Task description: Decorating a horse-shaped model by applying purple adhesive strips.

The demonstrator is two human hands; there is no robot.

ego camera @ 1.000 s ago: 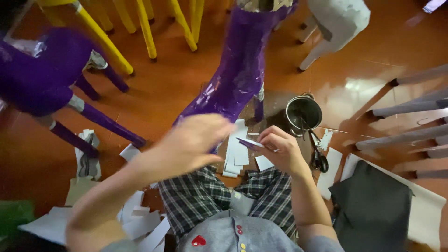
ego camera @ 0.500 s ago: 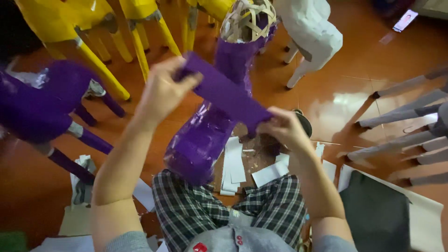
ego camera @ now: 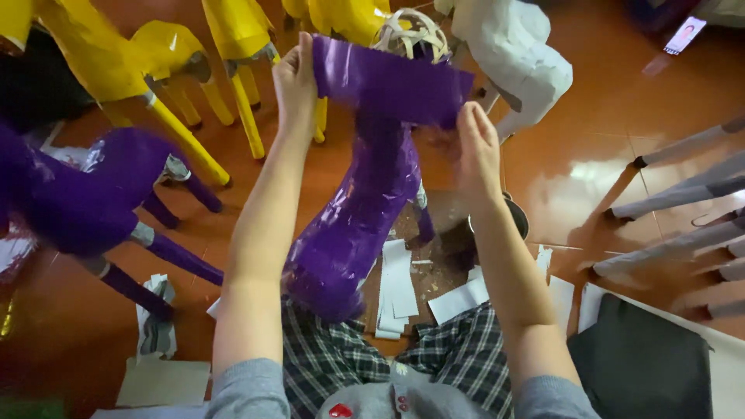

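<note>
A sheet of glossy purple paper (ego camera: 392, 84) is stretched flat between both hands, high in the head view. My left hand (ego camera: 296, 76) pinches its left edge and my right hand (ego camera: 477, 149) holds its right edge. Right behind and under the sheet stands a tall purple-covered animal figure (ego camera: 361, 213), resting against my checked lap. Its bare woven wicker top (ego camera: 411, 31) pokes out above the sheet.
A purple animal figure (ego camera: 81, 194) stands at left, yellow ones (ego camera: 155, 58) at the back and a white one (ego camera: 516, 58) behind right. White paper strips (ego camera: 397, 287) lie on the orange floor, with a small pot (ego camera: 516, 221) behind my right forearm, grey figure legs (ego camera: 683, 209) and a dark cushion (ego camera: 640, 365) at right.
Both hands have lifted the purple sheet from waist height up to the figure's top. The sheet went from slanted to spread level, and the view tilted upward with it.
</note>
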